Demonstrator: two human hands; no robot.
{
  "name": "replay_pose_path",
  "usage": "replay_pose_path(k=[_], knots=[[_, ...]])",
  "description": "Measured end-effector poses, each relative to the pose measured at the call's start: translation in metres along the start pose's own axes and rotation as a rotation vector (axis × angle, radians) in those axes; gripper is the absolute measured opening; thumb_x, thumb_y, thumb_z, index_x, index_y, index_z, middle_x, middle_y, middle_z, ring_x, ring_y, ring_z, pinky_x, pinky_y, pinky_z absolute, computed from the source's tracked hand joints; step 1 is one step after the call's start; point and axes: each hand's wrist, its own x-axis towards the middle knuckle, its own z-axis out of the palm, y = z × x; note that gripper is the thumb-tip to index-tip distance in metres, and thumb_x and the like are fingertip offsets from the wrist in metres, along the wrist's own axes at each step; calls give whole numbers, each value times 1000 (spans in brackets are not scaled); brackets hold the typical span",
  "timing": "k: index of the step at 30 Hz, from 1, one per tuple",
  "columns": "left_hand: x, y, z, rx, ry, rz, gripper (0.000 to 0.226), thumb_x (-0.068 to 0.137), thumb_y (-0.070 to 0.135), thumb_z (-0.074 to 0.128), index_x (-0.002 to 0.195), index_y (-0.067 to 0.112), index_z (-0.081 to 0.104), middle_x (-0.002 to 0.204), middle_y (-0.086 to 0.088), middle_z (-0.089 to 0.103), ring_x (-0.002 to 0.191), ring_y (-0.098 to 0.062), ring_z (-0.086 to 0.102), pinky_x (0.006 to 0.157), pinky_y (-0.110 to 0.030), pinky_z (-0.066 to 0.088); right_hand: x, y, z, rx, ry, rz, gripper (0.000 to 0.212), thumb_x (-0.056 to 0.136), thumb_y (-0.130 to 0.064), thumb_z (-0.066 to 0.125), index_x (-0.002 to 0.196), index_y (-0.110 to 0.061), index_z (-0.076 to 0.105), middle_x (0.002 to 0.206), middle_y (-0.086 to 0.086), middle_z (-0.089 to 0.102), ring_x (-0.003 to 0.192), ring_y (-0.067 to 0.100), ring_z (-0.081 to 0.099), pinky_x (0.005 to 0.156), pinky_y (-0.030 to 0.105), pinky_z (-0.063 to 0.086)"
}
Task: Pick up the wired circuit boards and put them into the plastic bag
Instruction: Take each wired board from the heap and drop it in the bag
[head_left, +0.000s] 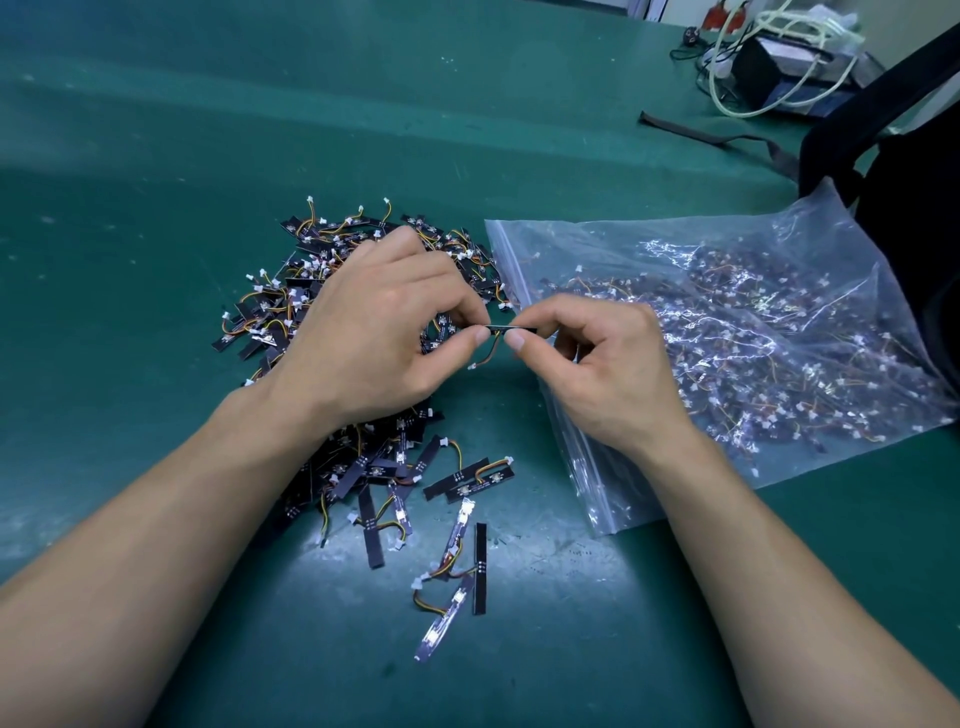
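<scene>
Circuit board (500, 328), thin black strip, pinched between left hand (382, 332) and right hand (597, 364).

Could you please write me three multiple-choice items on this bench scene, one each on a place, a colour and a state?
1. Where does the plastic bag lie relative to the loose pile of boards?
A. to its right
B. to its left
C. underneath it

2. What colour is the table mat?
A. red
B. green
C. white

3. How is the single circuit board being held?
A. by the left hand alone
B. lying untouched on the mat
C. pinched at each end by both hands

Key: 1 A, the bag spreads out on the right of the pile; 2 B, the mat is teal green throughout; 3 C, the left hand and right hand each grip one end.
</scene>
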Motion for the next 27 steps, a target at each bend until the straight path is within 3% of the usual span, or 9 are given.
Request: replay_pose_path(k=[10,15,18,21,27], knots=[[2,3,-1,32,-7,-7,19,93,33,60,84,20,71,85,7,67,82,-22,47,72,-45,41,0,-2,0,16,17,37,4,84,-21,75,84,-17,77,66,-18,63,49,9,48,55,12,35],[3,4,-3,75,10,-78,18,91,34,62,82,22,71,80,9,65,82,-13,39,74,-34,30,-2,0,0,-60,-17,115,25,75,-33,78,97,-22,74,69,-17,67,46,12,48,57,21,42],[3,2,-2,122,-28,-161,25,89,44,61,77,25,70,76,12,64,81,-13,39,77,-33,25,-1,5,-7,-259,-94,179,34,71,-42,82,101,-34,70,72,-21,67,54,0,51,66,28,48],[2,0,0,139,-46,-216,28,87,49,61,74,26,67,74,14,61,80,-13,40,78,-32,22,1,9,-13,-395,-136,232,32,71,-38,80,100,-39,69,70,-27,65,62,-12,52,75,31,54],[2,-4,-1,144,-39,-265,25,93,47,67,77,28,69,76,13,62,81,-14,39,78,-34,23,4,11,-13,-246,-53,317,26,69,-29,65,93,-32,73,69,-23,67,55,1,53,68,30,54]])
